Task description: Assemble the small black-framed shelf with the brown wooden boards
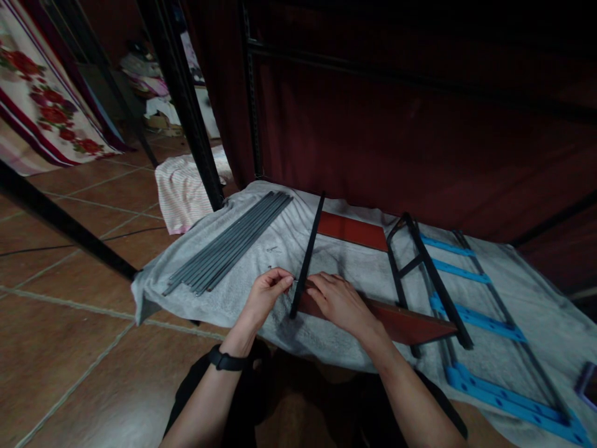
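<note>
Head view: left hand point(267, 291) pinches, fingertips together, a small fastener, too small to identify, at the black bar point(308, 255) lying across the grey towel point(224, 298). Right hand point(336, 300), fingers spread flat, presses down the red board point(396, 318). Keep the board pinned and the fastener square to the bar.

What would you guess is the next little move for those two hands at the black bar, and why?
Probably pressing the small fastener in. The left hand pinches something tiny against the black bar, right where it crosses the reddish-brown panel, while the right hand lies flat on that panel, steadying it on the grey towel. What it pinches is too small to tell.
</note>
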Demonstrator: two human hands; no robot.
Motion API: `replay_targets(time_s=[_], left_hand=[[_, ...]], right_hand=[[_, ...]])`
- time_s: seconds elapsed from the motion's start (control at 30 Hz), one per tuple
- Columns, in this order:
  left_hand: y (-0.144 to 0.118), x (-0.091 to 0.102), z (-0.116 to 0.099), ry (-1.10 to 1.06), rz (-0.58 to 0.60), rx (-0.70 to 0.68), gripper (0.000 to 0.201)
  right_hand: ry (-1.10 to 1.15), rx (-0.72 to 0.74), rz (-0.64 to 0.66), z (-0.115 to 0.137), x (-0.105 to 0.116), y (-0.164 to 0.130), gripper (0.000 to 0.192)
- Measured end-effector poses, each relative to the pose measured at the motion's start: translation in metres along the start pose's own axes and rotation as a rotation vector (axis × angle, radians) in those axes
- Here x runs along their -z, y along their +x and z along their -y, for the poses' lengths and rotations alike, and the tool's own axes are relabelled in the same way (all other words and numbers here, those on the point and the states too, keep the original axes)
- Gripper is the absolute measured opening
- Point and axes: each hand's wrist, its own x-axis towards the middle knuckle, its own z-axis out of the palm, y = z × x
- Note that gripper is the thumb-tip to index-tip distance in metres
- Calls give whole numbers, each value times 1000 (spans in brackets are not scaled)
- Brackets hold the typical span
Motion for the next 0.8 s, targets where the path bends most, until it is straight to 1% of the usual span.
replay_targets(time_s=[0.13, 0.23, 0.33, 0.4, 0.47, 0.53, 0.67, 0.8], left_hand=[[0, 2, -2, -23, 36, 12, 20], [-2, 0, -2, -49, 43, 29, 24], [-2, -4, 0, 41, 11, 28, 20], [-1, -5, 1, 95, -6, 3, 22], [0, -5, 2, 106, 5, -30, 21], [0, -3, 2, 96, 42, -44, 20], [0, 1, 2, 47, 91, -9, 23], [0, 1, 4, 40, 76, 35, 31]], right_hand=[[-21, -3, 3, 0, -1, 0, 25], [-42, 0, 0, 1, 0, 0, 24], [-56, 2, -2, 1, 1, 0, 25], [-69, 7, -6, 1, 1, -1, 25], [-80, 17, -11, 1, 0, -1, 25], [-84, 24, -13, 1, 0, -1, 25], [-83, 31, -21, 0, -1, -1, 24], [-97, 44, -36, -1, -2, 0, 22]])
